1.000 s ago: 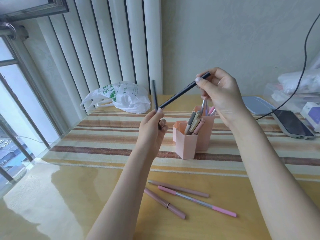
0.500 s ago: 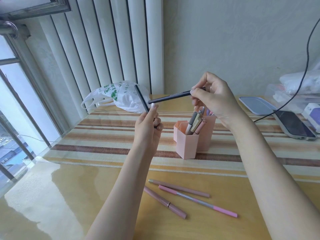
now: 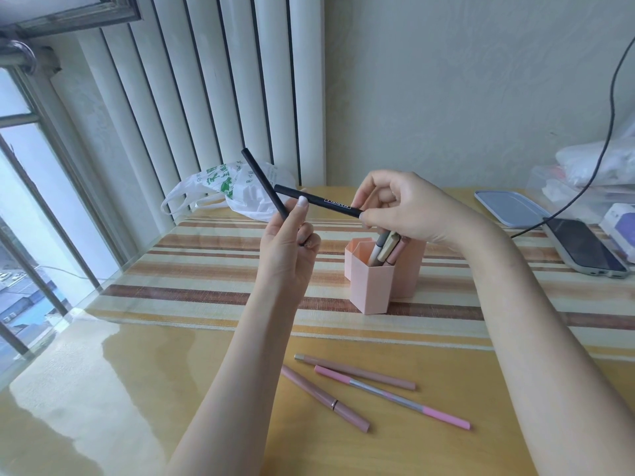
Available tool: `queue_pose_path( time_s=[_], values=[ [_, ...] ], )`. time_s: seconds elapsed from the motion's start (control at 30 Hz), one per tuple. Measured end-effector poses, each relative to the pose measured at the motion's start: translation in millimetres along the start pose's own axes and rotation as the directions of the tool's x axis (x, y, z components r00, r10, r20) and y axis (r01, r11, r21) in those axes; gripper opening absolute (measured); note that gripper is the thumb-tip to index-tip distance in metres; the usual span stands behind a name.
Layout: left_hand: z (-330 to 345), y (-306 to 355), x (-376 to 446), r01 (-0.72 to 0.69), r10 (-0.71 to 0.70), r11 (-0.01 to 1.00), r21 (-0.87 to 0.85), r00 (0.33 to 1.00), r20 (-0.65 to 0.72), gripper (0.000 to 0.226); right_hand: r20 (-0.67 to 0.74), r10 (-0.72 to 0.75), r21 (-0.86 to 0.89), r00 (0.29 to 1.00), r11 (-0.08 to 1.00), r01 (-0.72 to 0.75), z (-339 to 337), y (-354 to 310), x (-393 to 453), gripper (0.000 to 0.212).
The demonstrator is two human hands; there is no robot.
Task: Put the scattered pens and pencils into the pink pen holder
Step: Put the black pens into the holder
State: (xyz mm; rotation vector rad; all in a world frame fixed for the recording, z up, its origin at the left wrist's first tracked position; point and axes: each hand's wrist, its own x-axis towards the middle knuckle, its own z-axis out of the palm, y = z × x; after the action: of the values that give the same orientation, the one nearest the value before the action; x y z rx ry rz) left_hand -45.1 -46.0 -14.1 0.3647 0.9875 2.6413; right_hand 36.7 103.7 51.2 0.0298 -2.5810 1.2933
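Above the pink pen holder (image 3: 372, 286), a black pen (image 3: 318, 202) is pinched at its right end by the fingers (image 3: 357, 201) of the right hand (image 3: 405, 209); its long axis is laid almost level, tilted slightly up toward its free left end; a second black pen (image 3: 263, 183) is pinched by the thumb and curled fingers (image 3: 304, 235) of the left hand (image 3: 287, 249), its long axis steeply inclined, with the free end pointed up and to the left; the two pens are seen crossed near the left thumb, though contact cannot be judged; several pens are stood upright in the holder, which is set on the striped mat (image 3: 206, 276); nearer the person, three pinkish pens (image 3: 357, 389) are left lying flat on the bench (image 3: 137, 407), all angled from upper left to lower right; a white plastic bag (image 3: 220, 190) is seen behind the left hand.
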Motion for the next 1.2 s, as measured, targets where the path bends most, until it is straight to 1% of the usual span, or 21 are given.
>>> queue_pose_path(
  time_s=[0.1,0.27,0.4,0.5,0.57,0.63,0.7,0.77,0.83,0.9,0.93,1.0,1.13,1.2],
  values=[
    [1.6,-0.2,-1.2,-0.001,0.0,0.999,0.032,0.999,0.047,0.007,0.03,-0.017,-0.039,0.999,0.999,0.018,1.1,-2.3,-1.2,0.012],
    [1.7,1.1,-2.2,-0.006,0.001,0.999,0.045,0.995,0.097,0.008,0.065,-0.019,-0.037,0.998,0.999,0.021,-0.2,-3.6,-3.2,0.018],
    [1.5,1.6,-3.1,0.004,-0.006,0.999,0.033,0.997,0.078,0.013,0.074,-0.011,-0.008,0.997,1.0,0.012,-0.1,-4.4,-4.0,0.022],
    [4.0,1.2,-4.4,0.017,-0.017,1.0,0.008,0.999,0.037,0.011,0.057,-0.024,-0.014,0.998,1.0,0.025,0.1,-3.9,-3.8,0.021],
    [5.0,2.3,-4.4,0.032,-0.032,0.999,-0.025,0.999,0.009,0.008,0.012,-0.05,-0.01,0.999,0.999,0.051,0.0,-2.3,-2.4,0.018],
    [3.7,3.4,-3.9,0.042,-0.043,0.998,-0.045,0.999,-0.006,0.003,-0.08,-0.101,-0.014,0.992,0.995,0.101,0.4,-1.3,-0.2,0.012],
    [2.2,3.2,-4.5,0.035,-0.035,0.999,-0.002,0.999,0.003,0.006,-0.214,-0.117,0.092,0.97,0.986,0.139,-0.3,-1.4,2.1,0.008],
    [1.9,1.3,-6.6,0.024,-0.027,0.996,0.091,0.999,0.026,0.018,-0.367,-0.101,0.219,0.925,0.957,0.191,-3.4,-1.5,4.0,0.009],
    [2.9,-0.6,-8.3,0.018,-0.026,0.981,0.193,0.999,0.04,0.027,-0.508,-0.093,0.214,0.856,0.949,0.23,-8.4,-0.6,5.3,0.01],
    [3.6,-2.2,-8.5,0.003,-0.017,0.956,0.294,0.999,0.047,0.033,-0.589,-0.107,0.171,0.801,0.953,0.252,-12.9,1.6,5.3,0.011],
    [3.9,-2.9,-8.6,-0.002,-0.015,0.945,0.326,0.999,0.05,0.032,-0.607,-0.112,0.155,0.787,0.955,0.255,-14.6,3.0,5.1,0.013],
    [4.3,-4.0,-9.0,0.004,-0.03,0.943,0.333,0.997,0.073,0.031,-0.617,-0.11,0.137,0.779,0.96,0.243,-17.0,5.3,4.3,0.019],
    [5.1,-5.2,-9.1,0.059,-0.097,0.971,0.232,0.983,0.158,0.044,-0.591,-0.154,0.074,0.792,0.967,0.243,-19.2,5.2,2.8,0.023],
    [5.2,-6.1,-7.9,0.075,-0.11,0.977,0.202,0.98,0.167,0.042,-0.547,-0.186,0.025,0.816,0.971,0.237,-17.8,5.4,1.7,0.022]
  ],
)
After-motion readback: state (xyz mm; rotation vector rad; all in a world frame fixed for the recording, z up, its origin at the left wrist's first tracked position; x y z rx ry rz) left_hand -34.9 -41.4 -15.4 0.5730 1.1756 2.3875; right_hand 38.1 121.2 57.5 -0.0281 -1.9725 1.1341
